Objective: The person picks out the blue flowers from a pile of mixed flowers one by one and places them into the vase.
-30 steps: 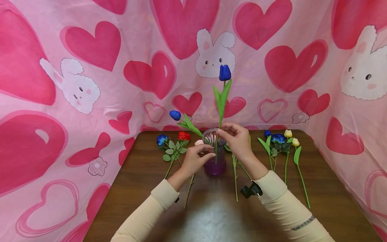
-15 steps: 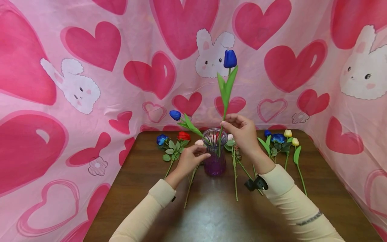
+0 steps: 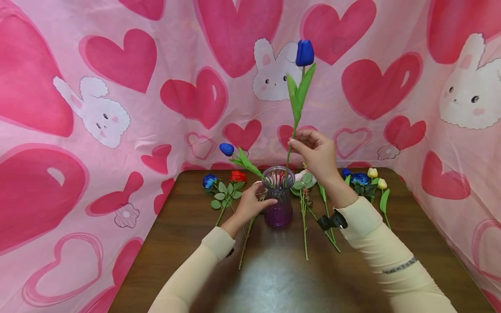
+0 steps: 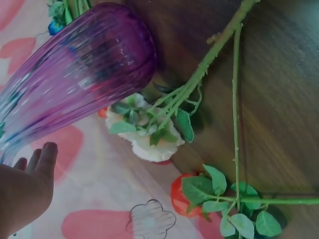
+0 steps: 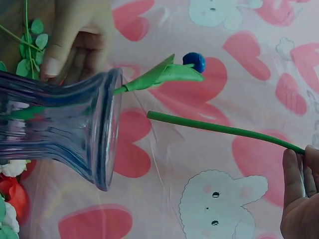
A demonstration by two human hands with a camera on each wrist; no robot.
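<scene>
My right hand (image 3: 320, 157) pinches the green stem of a blue tulip (image 3: 305, 53) between thumb and fingers, holding it upright above the vase. In the right wrist view the lower end of that tulip's stem (image 5: 214, 127) is outside the rim, apart from the glass. A purple ribbed glass vase (image 3: 278, 214) stands on the table with another blue tulip (image 3: 226, 149) leaning left out of its mouth. My left hand (image 3: 250, 203) is beside the vase's left side, thumb extended in front and fingers loosely spread; whether it touches the glass I cannot tell.
On the wooden table (image 3: 270, 278), a blue rose (image 3: 209, 180) and a red rose (image 3: 237, 175) lie left of the vase. Pale roses (image 3: 306, 177) lie just right of it. Farther right are a blue flower (image 3: 360, 178) and yellow tulips (image 3: 382, 184). A heart-patterned cloth (image 3: 250, 104) hangs behind.
My right hand has risen and shifted slightly right, drawing the tulip's stem up out of the vase. My left hand has let go of that stem and moved beside the vase.
</scene>
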